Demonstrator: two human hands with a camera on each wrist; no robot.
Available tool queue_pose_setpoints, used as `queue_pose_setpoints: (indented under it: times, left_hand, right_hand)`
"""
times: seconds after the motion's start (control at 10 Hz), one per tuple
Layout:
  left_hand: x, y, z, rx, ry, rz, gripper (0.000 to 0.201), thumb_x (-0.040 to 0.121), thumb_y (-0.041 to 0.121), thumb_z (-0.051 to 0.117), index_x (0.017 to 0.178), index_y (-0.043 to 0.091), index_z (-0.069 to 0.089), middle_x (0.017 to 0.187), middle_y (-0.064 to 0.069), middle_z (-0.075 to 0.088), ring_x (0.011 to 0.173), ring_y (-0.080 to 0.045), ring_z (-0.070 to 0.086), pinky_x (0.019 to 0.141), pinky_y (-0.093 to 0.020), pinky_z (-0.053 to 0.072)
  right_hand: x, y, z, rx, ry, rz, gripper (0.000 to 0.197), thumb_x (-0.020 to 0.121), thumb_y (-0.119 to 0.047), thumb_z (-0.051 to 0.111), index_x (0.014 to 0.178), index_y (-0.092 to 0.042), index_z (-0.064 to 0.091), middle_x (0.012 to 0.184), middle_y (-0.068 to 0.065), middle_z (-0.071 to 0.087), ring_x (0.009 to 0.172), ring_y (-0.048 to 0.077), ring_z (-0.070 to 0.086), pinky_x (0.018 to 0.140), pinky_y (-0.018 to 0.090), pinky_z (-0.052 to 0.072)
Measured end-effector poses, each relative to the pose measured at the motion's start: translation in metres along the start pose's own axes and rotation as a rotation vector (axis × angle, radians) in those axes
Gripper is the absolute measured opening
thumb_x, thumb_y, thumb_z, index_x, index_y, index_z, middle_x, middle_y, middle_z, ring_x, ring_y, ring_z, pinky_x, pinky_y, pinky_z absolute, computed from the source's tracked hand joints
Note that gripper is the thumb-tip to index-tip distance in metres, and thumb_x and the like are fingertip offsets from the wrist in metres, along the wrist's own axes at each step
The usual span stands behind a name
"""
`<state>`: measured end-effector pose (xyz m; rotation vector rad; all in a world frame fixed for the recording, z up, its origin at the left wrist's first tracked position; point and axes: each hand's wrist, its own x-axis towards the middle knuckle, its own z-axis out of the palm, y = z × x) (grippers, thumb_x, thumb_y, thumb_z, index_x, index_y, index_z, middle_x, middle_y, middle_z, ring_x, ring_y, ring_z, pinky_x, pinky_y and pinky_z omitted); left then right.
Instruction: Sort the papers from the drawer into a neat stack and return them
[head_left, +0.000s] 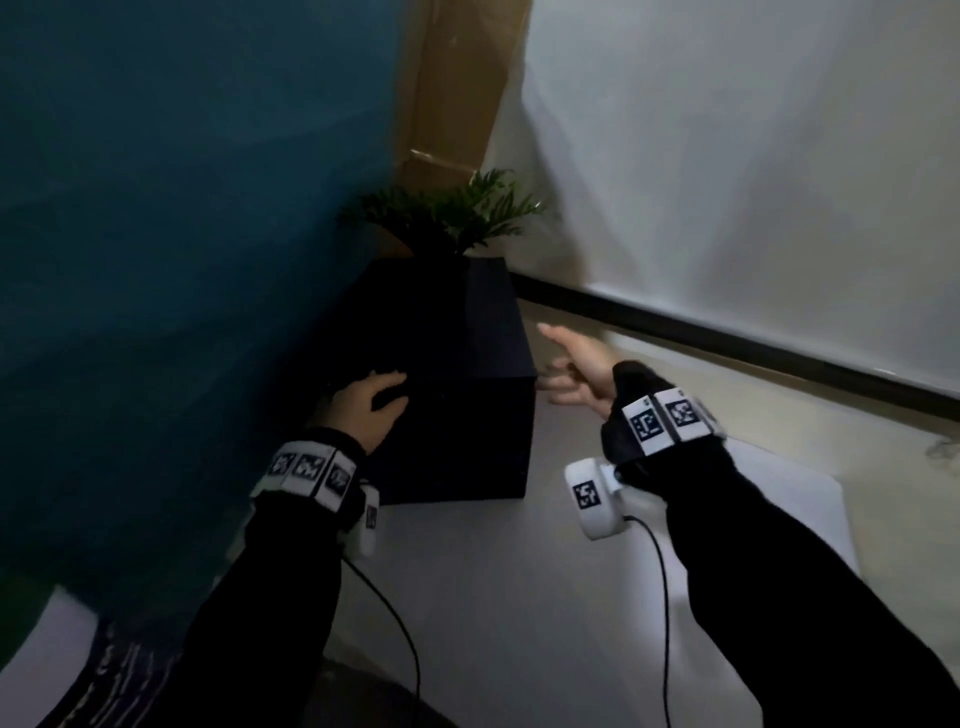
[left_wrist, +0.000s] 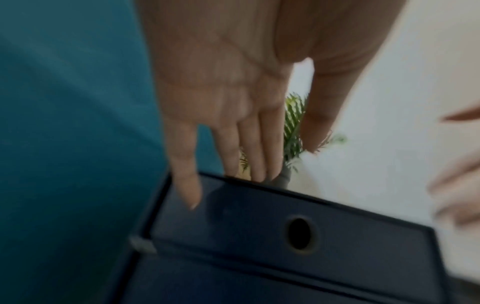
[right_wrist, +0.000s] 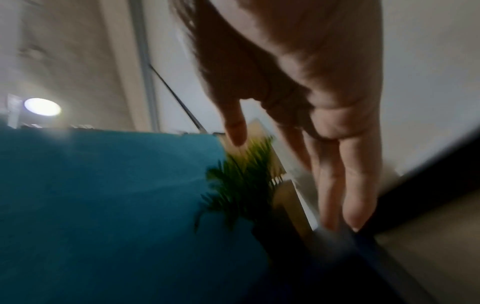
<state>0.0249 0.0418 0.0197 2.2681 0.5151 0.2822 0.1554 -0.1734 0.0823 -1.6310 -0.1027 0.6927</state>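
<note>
A black drawer box stands on the pale desk against a teal partition. In the left wrist view its dark front shows a round finger hole, and the drawer looks pushed in. My left hand rests on the box's top front edge with fingers straight, holding nothing. My right hand hovers just right of the box, fingers spread and relaxed, also holding nothing. White paper lies flat on the desk, partly hidden under my right forearm.
A green potted plant stands right behind the box. The teal partition closes off the left side. A white wall with a dark strip runs along the desk's far right. Wrist-camera cables trail over the desk near me.
</note>
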Motion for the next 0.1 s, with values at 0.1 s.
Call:
queue_pose_setpoints:
  times: [0.1]
  left_hand:
    - [-0.0186,-0.0029,0.0198,-0.164,0.172,0.029,0.026,0.092,0.017,0.053,0.115,0.018,0.064,0.114,-0.003,0.066,0.107,-0.021,0.060,0.095,-0.031,0.046]
  right_hand:
    - [-0.0286,-0.0426,-0.0295,-0.084,-0.013,-0.252,0.033,0.097,-0.032,0.044,0.123,-0.014,0.052,0.125,0.009,0.060,0.104,0.025,0.063,0.084,0.033,0.047]
